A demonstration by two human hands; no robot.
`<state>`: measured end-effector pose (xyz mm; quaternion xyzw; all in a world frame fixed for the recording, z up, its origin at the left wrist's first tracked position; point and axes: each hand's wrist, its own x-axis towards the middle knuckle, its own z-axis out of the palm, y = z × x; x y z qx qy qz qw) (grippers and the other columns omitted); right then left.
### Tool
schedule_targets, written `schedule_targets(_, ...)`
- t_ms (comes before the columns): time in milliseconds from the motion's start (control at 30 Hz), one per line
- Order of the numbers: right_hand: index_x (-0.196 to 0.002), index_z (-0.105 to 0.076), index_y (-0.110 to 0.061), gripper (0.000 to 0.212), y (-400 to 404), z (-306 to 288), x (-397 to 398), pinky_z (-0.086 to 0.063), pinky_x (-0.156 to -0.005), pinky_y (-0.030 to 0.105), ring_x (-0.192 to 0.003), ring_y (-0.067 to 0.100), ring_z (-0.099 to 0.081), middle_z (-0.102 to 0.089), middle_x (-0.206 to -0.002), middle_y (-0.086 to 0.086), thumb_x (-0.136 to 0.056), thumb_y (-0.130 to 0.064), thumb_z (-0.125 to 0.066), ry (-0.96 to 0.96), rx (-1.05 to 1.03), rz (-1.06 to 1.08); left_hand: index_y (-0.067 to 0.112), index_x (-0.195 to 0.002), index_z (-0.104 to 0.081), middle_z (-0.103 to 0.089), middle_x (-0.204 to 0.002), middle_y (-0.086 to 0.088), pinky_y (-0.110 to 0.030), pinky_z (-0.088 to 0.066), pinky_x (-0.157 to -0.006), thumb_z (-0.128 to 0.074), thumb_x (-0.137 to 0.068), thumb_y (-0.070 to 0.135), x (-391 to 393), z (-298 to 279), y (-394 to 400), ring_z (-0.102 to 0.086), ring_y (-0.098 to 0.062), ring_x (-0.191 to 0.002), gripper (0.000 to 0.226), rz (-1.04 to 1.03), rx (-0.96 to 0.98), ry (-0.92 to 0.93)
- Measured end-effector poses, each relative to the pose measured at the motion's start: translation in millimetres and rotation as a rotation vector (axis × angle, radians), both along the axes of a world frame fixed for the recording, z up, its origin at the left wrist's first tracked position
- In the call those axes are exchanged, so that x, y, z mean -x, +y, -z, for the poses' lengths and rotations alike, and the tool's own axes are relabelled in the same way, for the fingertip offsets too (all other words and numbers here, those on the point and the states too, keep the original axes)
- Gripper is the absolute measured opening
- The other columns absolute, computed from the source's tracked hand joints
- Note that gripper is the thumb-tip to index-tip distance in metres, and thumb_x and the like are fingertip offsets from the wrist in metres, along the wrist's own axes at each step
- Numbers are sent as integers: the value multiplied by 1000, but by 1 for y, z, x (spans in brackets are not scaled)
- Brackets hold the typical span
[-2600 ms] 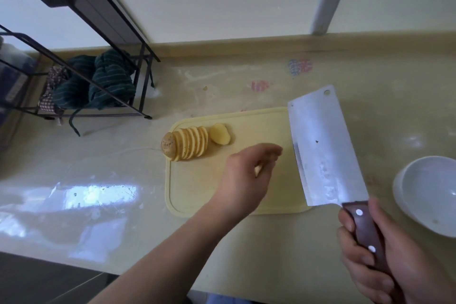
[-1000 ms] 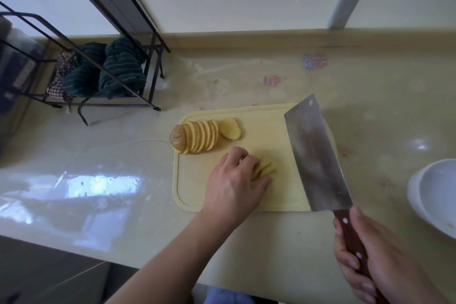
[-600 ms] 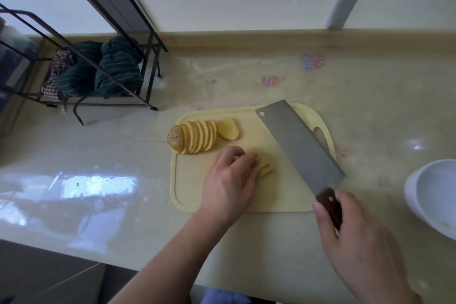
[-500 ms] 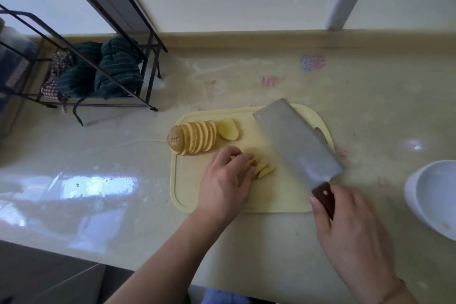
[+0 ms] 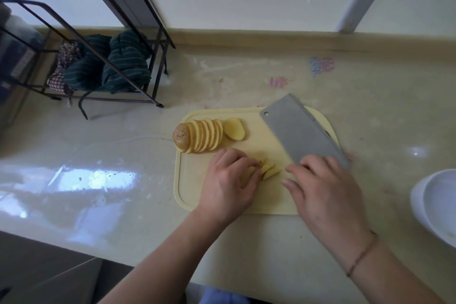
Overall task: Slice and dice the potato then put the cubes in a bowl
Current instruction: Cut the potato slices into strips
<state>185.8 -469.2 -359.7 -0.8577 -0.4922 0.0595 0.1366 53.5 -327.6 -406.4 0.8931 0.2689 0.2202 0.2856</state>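
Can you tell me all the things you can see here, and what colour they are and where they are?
Cutting board: one, pale yellow, on the counter in the middle.
Row of potato slices: one row, yellow with brown skin, far left corner of the board.
Loose potato slice: one, yellow, just right of the row.
Small stack of slices: one, yellow, under the left hand's fingertips.
Cleaver: one, grey blade, over the right side of the board; handle hidden in the grip.
Bowl: one, white, right edge of the counter.
Wire rack: one, black, far left.
Cloths: dark green striped bundle plus a chequered one, in the rack.
Counter: one, cream.
Left hand: pressing on the small stack.
Right hand: closed around the cleaver.
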Motion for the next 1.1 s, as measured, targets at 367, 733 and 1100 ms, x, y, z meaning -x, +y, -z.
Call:
schedule_targets(367,-86,-74,-19,18,18,17,3,-37,-53,31,-72,23,-49,-60,-77,-2,-86,-32,-62,-21,33,-14,25,-72,-77,-64,-72,8,-37,-39,-67,-66,-85,39,3,-8,-19,-57,-24,-71,22,-122,-212,234)
schedule_targets(733,-81,-70,-20,14,8,22,-13,-38,-60,37,-75,23,-52,-61,-81,-5,-87,-32,-65,-66,-142,-116,30,-82,-75,-69,-81,12,-33,-35,-78,-66,-86,44,-13,-26,-21,-53,-17,-91,17,-324,223,435)
schedule_targets(1100,-79,-67,-22,12,26,25,-19,-31,-61,33,-78,23,-46,-55,-83,-4,-86,-32,-64,-74,-44,-197,31,-86,-74,-63,-78,12,-36,-41,-82,-65,-82,41,-13,-29,-20,-56,-19,-91,14,-267,230,438)
